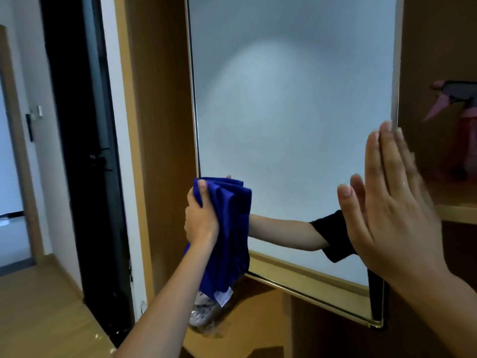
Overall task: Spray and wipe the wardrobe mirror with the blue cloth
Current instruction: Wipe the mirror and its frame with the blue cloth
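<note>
1. A pink spray bottle [464,130] stands on a wardrobe shelf [456,202], beyond the right hand's fingertips; its contents cannot be made out.
2. The left hand [201,215] reaches up with its fingers [202,188] clenched around the blue cloth [227,228], which is pressed at the mirror's [294,112] lower-left edge.
3. The cloth hangs below the fingers, long axis vertical.
4. The right hand [387,202] is flat and upright, fingers straight and together, holding nothing, at the mirror's right edge.
</note>
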Motion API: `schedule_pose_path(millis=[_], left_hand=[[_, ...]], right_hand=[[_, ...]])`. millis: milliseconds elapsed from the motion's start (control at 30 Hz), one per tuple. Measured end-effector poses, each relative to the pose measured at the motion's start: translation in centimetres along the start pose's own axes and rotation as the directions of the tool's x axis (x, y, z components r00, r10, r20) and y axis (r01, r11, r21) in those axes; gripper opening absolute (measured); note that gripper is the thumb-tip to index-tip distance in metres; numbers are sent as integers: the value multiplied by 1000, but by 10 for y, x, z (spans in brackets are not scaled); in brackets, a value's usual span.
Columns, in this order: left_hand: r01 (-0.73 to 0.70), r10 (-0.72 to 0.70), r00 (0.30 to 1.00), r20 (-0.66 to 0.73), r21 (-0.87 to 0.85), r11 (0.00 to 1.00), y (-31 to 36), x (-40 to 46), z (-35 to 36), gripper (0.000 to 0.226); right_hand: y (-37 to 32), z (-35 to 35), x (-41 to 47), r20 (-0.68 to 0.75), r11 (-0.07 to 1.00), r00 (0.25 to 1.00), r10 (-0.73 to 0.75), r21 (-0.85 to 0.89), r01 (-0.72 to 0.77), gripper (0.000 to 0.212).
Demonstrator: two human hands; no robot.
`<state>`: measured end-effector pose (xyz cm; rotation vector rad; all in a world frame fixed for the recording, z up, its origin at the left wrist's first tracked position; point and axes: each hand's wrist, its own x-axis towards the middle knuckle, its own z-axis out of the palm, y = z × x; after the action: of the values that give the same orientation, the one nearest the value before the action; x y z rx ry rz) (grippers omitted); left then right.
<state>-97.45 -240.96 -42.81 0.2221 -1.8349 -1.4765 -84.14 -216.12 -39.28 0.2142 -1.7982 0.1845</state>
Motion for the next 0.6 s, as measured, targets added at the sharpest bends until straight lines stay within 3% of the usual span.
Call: schedule_pose_path(millis=[67, 233, 400, 600], left_hand=[[-62, 63, 998, -23, 49, 997, 6, -1, 4, 91], [-64, 81, 993, -83, 194, 979, -8, -13, 11, 60], [-102, 129, 988, -80, 281, 954, -32, -14, 16, 63], [-108, 138, 985, -103, 250, 962, 6, 5, 20, 63]], right_hand=[[2, 5, -5, 11, 1000, 1000, 9, -4, -8, 68], [0, 3, -4, 23, 1000, 1000, 7, 6, -7, 68], [0, 3, -4, 23, 1000, 1000, -10, 13, 10, 68], [-2, 4, -3, -1, 1000, 1000, -25, 5, 25, 68]])
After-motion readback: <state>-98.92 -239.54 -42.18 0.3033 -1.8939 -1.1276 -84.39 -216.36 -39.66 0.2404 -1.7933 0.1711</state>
